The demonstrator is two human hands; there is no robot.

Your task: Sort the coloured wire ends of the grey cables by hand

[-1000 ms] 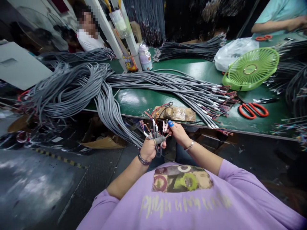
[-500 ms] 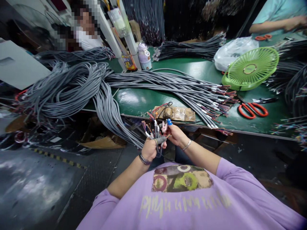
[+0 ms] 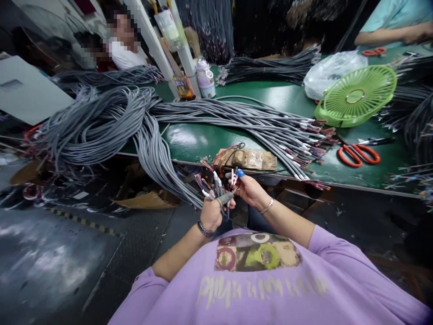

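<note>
My left hand point(image 3: 211, 213) is wrapped round several grey cables point(image 3: 218, 186) just below their ends, where white bands and thin coloured wires fan upward. One grey cable end point(image 3: 226, 197) lies across the top of this fist, pointing right. Close beside it, my right hand point(image 3: 249, 190) has its fingers pinched at the thin wire ends point(image 3: 236, 191) of that cable; the fingertips partly hide them. A blue cover point(image 3: 240, 173) sits on one of its fingers. Against these fingers shows a small pale pink clip-like piece point(image 3: 234, 177); whether it is held I cannot make out.
A taped wooden block point(image 3: 257, 160) lies at the green table's point(image 3: 189, 141) front edge. Behind it spread grey cables point(image 3: 230, 113), with a big coil point(image 3: 101, 126) at left. Red-handled scissors point(image 3: 359, 155) and a green fan point(image 3: 358, 97) are at right. Co-workers sit beyond.
The coloured wire ends above my left hand have spread and tilted a little to the left. My hands stay close together in nearly the same place; the view has shifted slightly.
</note>
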